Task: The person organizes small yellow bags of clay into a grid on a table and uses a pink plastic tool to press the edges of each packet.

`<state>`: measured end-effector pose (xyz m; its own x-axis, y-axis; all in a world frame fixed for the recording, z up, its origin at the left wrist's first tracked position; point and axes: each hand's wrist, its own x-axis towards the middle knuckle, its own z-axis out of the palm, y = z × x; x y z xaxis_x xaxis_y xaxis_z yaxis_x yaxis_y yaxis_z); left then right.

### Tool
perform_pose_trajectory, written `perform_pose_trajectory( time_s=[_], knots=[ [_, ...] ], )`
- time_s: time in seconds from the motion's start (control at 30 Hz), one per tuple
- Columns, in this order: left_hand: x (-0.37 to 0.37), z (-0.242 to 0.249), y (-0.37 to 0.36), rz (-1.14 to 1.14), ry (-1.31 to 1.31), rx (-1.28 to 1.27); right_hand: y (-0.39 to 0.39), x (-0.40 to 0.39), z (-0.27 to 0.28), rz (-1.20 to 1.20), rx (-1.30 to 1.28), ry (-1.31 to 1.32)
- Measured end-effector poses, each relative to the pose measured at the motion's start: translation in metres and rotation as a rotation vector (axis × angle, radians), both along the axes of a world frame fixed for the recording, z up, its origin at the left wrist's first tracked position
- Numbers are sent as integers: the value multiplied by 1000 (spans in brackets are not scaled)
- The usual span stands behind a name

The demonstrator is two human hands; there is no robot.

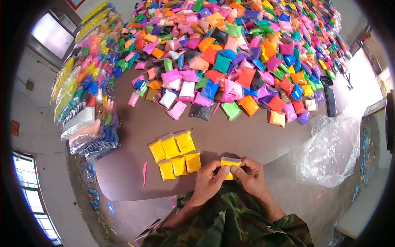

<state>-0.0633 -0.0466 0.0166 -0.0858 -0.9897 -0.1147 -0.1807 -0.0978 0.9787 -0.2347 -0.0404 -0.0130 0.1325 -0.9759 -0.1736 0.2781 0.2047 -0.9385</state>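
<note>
Both hands meet at the table's front edge around one small yellow packet [231,162] with a clear top strip. My left hand [209,178] pinches its left side, thumb on the front. On its right side my right hand [250,176] holds it the same way, thumb pressed on the yellow face. Left of my hands, several yellow packets [179,165] lie flat in two rows on the brown table [127,173]. The lower part of the held packet is partly hidden by the thumbs.
A large heap of colourful packets [222,64] covers the back of the table. Bagged bundles [83,123] are stacked at the left. A pink plastic strip [144,174] lies near the front left. A crumpled clear bag [329,154] sits at the right, near a black object [330,101].
</note>
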Motion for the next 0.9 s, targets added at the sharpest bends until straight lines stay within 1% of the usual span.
perform_pose_trajectory(
  time_s=[0.07,0.17,0.27,0.37,0.47,0.57,0.67,0.77,0.87,0.9],
  knots=[
    [3,0,1,14,28,-21,-3,1,0,49,-6,-27],
    [11,-6,4,28,-31,-44,-6,7,12,93,61,3],
    [12,-6,4,35,-42,-141,-5,11,14,73,77,-24],
    [9,-4,4,2,-77,-216,-5,8,-1,37,47,-89],
    [10,2,6,-4,12,-75,-5,8,1,21,29,-77],
    [7,-4,10,-16,199,94,-8,13,10,-38,-9,-105],
    [18,-3,9,-49,81,16,-8,19,12,-25,-30,-29],
    [26,-1,9,-41,39,-38,-12,23,20,55,2,-99],
    [31,13,7,4,-54,-140,-12,32,28,136,24,-22],
    [33,10,6,-8,-73,-161,-12,33,25,136,23,-40]
  ],
)
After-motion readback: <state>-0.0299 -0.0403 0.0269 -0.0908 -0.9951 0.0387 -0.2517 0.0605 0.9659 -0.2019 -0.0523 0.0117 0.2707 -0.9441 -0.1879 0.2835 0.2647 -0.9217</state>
